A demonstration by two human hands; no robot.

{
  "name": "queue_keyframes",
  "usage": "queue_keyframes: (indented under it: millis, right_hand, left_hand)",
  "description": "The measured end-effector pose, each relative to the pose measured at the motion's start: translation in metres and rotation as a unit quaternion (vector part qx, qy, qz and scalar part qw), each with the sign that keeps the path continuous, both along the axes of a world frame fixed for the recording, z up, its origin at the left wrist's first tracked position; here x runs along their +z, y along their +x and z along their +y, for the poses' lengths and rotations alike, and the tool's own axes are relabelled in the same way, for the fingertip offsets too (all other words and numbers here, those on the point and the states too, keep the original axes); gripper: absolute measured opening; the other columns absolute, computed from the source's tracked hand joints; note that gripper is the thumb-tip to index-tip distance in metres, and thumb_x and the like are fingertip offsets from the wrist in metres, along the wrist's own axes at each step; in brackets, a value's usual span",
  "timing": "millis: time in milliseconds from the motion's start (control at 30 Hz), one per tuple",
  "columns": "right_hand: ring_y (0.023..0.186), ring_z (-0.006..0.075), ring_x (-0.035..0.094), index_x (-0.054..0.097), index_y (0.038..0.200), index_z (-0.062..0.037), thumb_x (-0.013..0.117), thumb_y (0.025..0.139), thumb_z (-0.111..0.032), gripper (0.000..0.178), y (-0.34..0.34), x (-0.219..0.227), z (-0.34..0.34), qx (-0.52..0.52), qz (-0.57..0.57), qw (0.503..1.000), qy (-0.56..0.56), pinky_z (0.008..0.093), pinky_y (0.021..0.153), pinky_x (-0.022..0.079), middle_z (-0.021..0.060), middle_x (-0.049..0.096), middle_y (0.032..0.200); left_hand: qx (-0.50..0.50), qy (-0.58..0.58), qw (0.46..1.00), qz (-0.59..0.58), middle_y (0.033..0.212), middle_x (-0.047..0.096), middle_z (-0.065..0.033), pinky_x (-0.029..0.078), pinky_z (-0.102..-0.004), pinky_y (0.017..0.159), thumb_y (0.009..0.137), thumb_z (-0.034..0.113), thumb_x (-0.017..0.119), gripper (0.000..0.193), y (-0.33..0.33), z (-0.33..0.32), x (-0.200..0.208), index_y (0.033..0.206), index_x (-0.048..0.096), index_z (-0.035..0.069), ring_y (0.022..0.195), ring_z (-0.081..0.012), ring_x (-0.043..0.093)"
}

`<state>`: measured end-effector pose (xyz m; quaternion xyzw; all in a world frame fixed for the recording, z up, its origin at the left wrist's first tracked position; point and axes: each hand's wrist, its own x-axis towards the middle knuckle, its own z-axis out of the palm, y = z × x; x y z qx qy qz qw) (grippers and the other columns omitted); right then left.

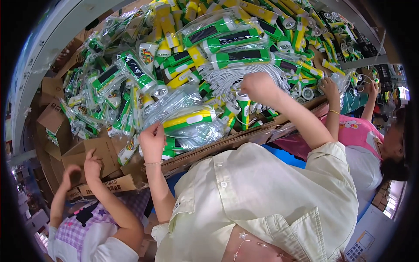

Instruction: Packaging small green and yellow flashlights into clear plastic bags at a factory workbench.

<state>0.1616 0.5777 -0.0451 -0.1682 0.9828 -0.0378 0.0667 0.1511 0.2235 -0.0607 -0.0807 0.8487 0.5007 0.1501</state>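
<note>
Cardboard bin wall (pixel 235 140): along the near side, the heap behind it.
Bagged flashlights (pixel 240 58): many, green with dark panels, in clear sleeves; seemingly the finished share.
Unbagged flashlights (pixel 168 26): many, mostly yellow, heaped farther back; seemingly the share left.
White cable bundle (pixel 222 79): one, loosely coiled, beside the right hand.
Yellow-green flashlight (pixel 192 117): one, among clear bags (pixel 198 134), at the left hand.
Right hand (pixel 263 88): fingers curled, blurred; cannot tell whether gripping.
Left hand (pixel 152 139): thumb and fingertips together, apparently pinching clear bags.
</note>
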Motion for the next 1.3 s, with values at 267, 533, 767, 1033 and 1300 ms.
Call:
queue_keyframes:
  millis: [267, 533, 767, 1033, 1300]
  right_hand:
    - [0.069, 0.0142, 0.063, 0.065, 0.089, 0.0040, 0.061, 0.083, 0.003, 0.008, -0.035, 0.131, -0.057, -0.033, -0.029, 0.770, -0.637, 0.0225, 0.059, 0.051, 0.0087, 0.064, 0.083]
    - [0.077, 0.0182, 0.066, 0.067, 0.089, -0.0031, 0.063, 0.081, -0.004, 0.009, -0.015, -0.018, -0.156, 0.095, -0.076, 0.740, -0.661, 0.0303, 0.065, 0.053, 0.0071, 0.066, 0.083]
    - [0.072, 0.0251, 0.064, 0.064, 0.077, -0.0092, 0.061, 0.071, -0.010, 0.006, -0.023, -0.020, -0.127, 0.120, -0.007, 0.991, -0.062, 0.0358, 0.057, 0.050, 0.0036, 0.063, 0.077]
    - [0.074, 0.0209, 0.065, 0.066, 0.076, -0.0133, 0.065, 0.070, -0.014, 0.006, -0.024, -0.018, -0.134, 0.147, -0.040, 0.981, 0.121, 0.0317, 0.058, 0.047, 0.0032, 0.064, 0.077]
    - [0.074, 0.0212, 0.064, 0.066, 0.080, -0.0115, 0.068, 0.071, -0.021, 0.013, -0.038, 0.011, -0.139, 0.110, -0.066, 0.988, 0.086, 0.0342, 0.057, 0.047, 0.0049, 0.064, 0.079]
  left_hand:
    - [-0.021, -0.047, 0.998, 0.028, 0.046, 0.053, -0.0036, 0.038, -0.0257, 0.040, 0.085, 0.021, 0.063, 0.028, -0.005, 0.000, -0.002, 0.074, 0.068, -0.003, 0.038, -0.0099, 0.051]
    - [-0.029, 0.054, 0.998, 0.020, 0.048, 0.051, 0.0001, 0.032, -0.0224, 0.037, 0.087, 0.020, 0.061, 0.031, -0.010, -0.004, -0.020, 0.063, 0.059, 0.001, 0.038, -0.0067, 0.046]
    - [0.001, 0.011, 0.998, 0.067, 0.048, 0.050, 0.0011, 0.032, -0.0228, 0.039, 0.087, 0.016, 0.061, 0.022, -0.006, -0.002, -0.021, 0.078, 0.068, -0.002, 0.040, -0.0050, 0.044]
    - [-0.058, -0.021, 0.997, 0.035, 0.056, 0.060, -0.0064, 0.043, -0.0265, 0.049, 0.083, 0.017, 0.064, 0.020, -0.001, 0.011, -0.014, 0.086, 0.069, -0.002, 0.054, -0.0108, 0.060]
    - [-0.040, 0.239, 0.970, -0.035, 0.076, 0.066, -0.0076, 0.052, -0.0242, 0.060, 0.085, 0.003, 0.059, 0.017, 0.002, -0.010, -0.018, 0.099, 0.065, -0.004, 0.068, -0.0138, 0.065]
